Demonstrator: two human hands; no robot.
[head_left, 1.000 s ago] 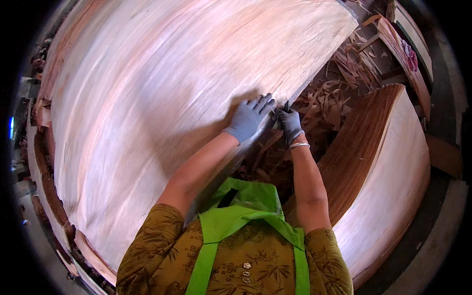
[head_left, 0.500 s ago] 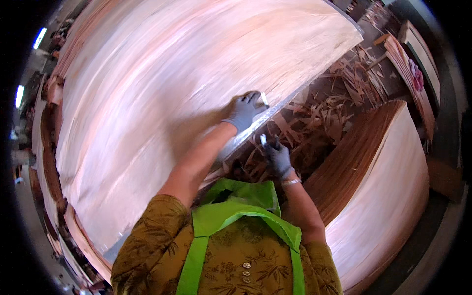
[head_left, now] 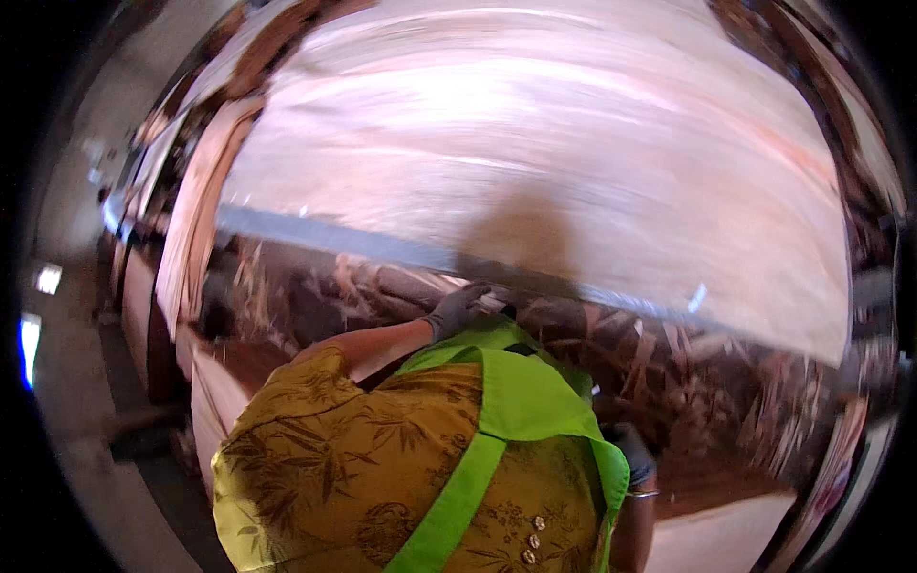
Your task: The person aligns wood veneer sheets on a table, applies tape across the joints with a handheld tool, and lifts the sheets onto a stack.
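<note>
My left hand [head_left: 457, 312], in a grey glove, is in front of my body at the top of a green apron [head_left: 535, 392]. Its fingers curl at a small pale piece that blur keeps me from naming. Lower right, my right hand [head_left: 638, 456], also grey-gloved, hangs beside the apron with its fingers mostly hidden. Beyond both hands spreads a broad, pale wood veneer sheet [head_left: 573, 124], a dark shadow on it. Along its near side runs a grey metal edge [head_left: 334, 232]. A small white piece [head_left: 698, 298] lies at that edge, to the right.
Torn veneer scraps [head_left: 755, 401] heap below the metal edge. A veneer stack [head_left: 726, 530] stands at lower right, another pale one [head_left: 218, 406] at left. Upright veneer sheets [head_left: 196, 205] bend along the left side of the large sheet.
The view has swung round, so the metal edge now runs across it. My left hand has come off the veneer toward my body. My right hand has dropped lower, beside the apron.
</note>
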